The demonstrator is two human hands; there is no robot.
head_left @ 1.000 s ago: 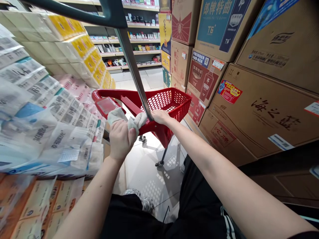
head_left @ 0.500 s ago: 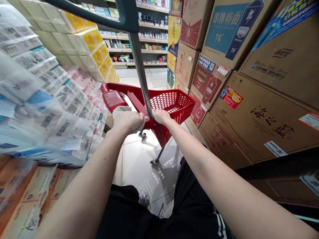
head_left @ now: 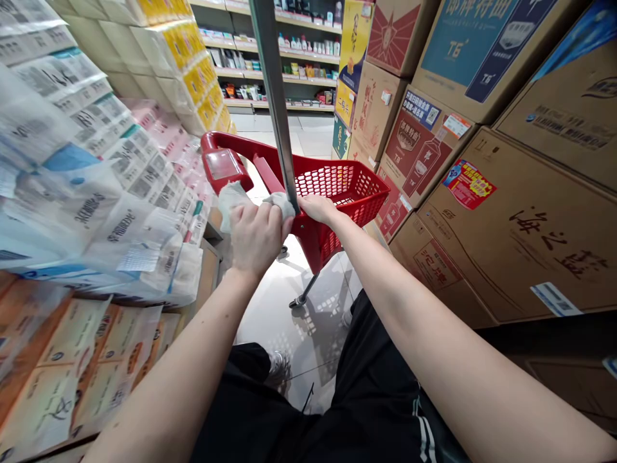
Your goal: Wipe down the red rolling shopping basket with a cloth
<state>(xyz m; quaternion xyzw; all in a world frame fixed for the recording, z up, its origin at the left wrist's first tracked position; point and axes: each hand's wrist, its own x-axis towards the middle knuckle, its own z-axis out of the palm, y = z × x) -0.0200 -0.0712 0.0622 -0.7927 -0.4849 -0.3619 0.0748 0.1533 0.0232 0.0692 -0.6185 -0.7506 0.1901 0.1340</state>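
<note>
A red rolling shopping basket (head_left: 347, 186) stands on the tiled aisle floor in front of me. Its grey pull-handle pole (head_left: 277, 96) rises steeply toward the top of the view. My left hand (head_left: 255, 235) is closed on a white cloth (head_left: 230, 198), pressing it against the base of the pole and the basket's near rim. My right hand (head_left: 318, 207) rests curled on the red rim just right of the pole's base. The basket's mesh interior looks empty.
Stacked tissue packs (head_left: 87, 180) line the left shelf close to my left arm. Tall cardboard cartons (head_left: 506, 212) wall the right side. The aisle floor (head_left: 299, 138) runs ahead to product shelves (head_left: 289, 58). My legs in black shorts are below.
My left hand with the cloth moved down onto the rim, then back up to the pole's base. The view shifted slightly; the right hand stayed on the rim.
</note>
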